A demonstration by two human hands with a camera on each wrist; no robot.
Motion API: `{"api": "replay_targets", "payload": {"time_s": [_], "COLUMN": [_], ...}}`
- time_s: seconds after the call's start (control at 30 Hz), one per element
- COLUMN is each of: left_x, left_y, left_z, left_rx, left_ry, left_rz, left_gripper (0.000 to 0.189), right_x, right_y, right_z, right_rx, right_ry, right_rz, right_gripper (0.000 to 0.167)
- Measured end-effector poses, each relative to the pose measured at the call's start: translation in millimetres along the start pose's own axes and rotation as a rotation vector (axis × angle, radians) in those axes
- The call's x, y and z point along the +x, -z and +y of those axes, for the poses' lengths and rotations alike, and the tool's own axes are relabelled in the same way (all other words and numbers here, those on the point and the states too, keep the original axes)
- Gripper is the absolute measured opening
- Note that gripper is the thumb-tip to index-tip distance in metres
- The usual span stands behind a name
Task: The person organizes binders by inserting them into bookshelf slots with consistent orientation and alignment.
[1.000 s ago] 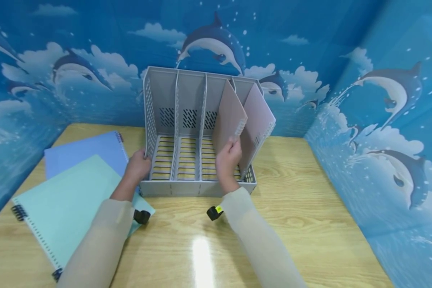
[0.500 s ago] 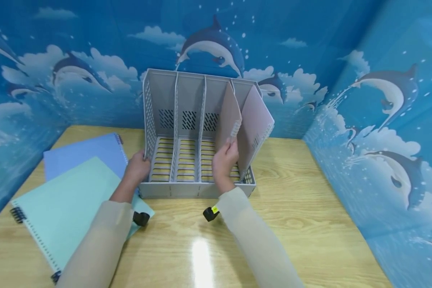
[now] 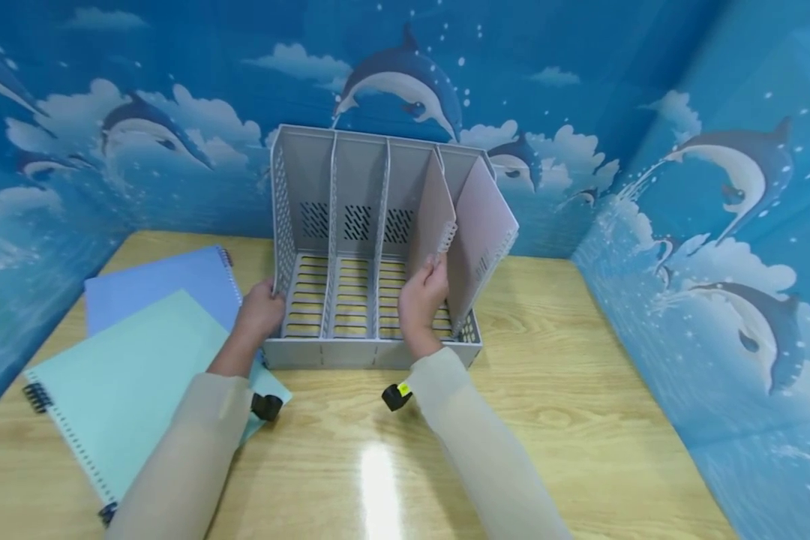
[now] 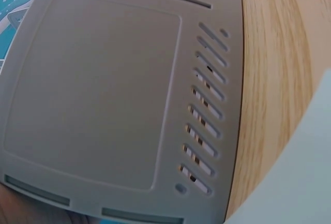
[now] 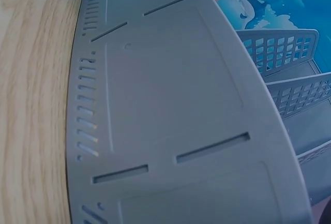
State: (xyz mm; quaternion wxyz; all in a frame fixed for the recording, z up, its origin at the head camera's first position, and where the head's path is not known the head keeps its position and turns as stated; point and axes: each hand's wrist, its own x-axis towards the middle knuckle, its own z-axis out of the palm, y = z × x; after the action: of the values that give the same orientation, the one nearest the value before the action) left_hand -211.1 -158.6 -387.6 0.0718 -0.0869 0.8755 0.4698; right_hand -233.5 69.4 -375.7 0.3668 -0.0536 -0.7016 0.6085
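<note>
A grey file organizer (image 3: 351,355) with upright perforated dividers stands on the table, its low front wall facing me. My left hand (image 3: 259,311) grips the front edge of its left side wall. My right hand (image 3: 421,301) pinches the lower spiral edge of a dusty-pink notebook (image 3: 434,214), which stands upright in the third compartment from the left, along the divider. A paler pink spiral notebook (image 3: 482,217) leans in the rightmost compartment. Both wrist views are filled mostly by the organizer's grey front wall (image 4: 93,89); part of the left hand (image 4: 31,211) shows at the lower left.
A mint-green spiral notebook (image 3: 131,375) lies on the table at the left, overlapping a blue-violet spiral notebook (image 3: 155,285). Its corner reaches under my left forearm. Behind the organizer and along the right side rise blue walls (image 3: 715,187) with dolphin prints.
My right hand and the dusty-pink notebook have shifted slightly left, the notebook now closer to the divider. My left hand stays on the organizer's side wall.
</note>
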Motion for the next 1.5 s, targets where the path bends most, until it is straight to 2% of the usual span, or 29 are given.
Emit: {"api": "replay_targets", "payload": {"time_s": [0.4, 0.8, 0.97, 1.1, 1.3, 1.5], "left_x": [-0.1, 0.4, 0.7, 0.9, 1.5, 0.7], "left_y": [0.4, -2.0, -2.1, -2.2, -2.5, -2.2], "left_z": [3.3, -1.2, -2.1, -2.1, -2.0, -1.6], "left_rx": [-0.009, -0.014, -0.017, -0.022, -0.013, -0.005], "left_ry": [0.038, 0.010, 0.016, 0.020, 0.021, 0.013], "left_rz": [-0.013, -0.014, -0.012, -0.009, -0.003, 0.003], "left_gripper": [0.052, 0.053, 0.053, 0.053, 0.053, 0.053], "right_x": [3.7, 9.6, 9.7, 8.0, 5.4, 5.5], "right_y": [5.0, 6.1, 6.8, 6.3, 2.6, -0.9], "right_z": [-2.2, -3.6, -3.5, -3.8, -3.0, -3.1], "right_rx": [0.001, 0.096, 0.095, 0.076, 0.115, 0.123], "right_ry": [-0.041, -0.027, -0.039, -0.067, -0.112, -0.084], "right_rz": [-0.062, -0.061, -0.084, -0.080, -0.069, -0.055], "right_gripper": [0.035, 0.039, 0.044, 0.035, 0.036, 0.028]}}
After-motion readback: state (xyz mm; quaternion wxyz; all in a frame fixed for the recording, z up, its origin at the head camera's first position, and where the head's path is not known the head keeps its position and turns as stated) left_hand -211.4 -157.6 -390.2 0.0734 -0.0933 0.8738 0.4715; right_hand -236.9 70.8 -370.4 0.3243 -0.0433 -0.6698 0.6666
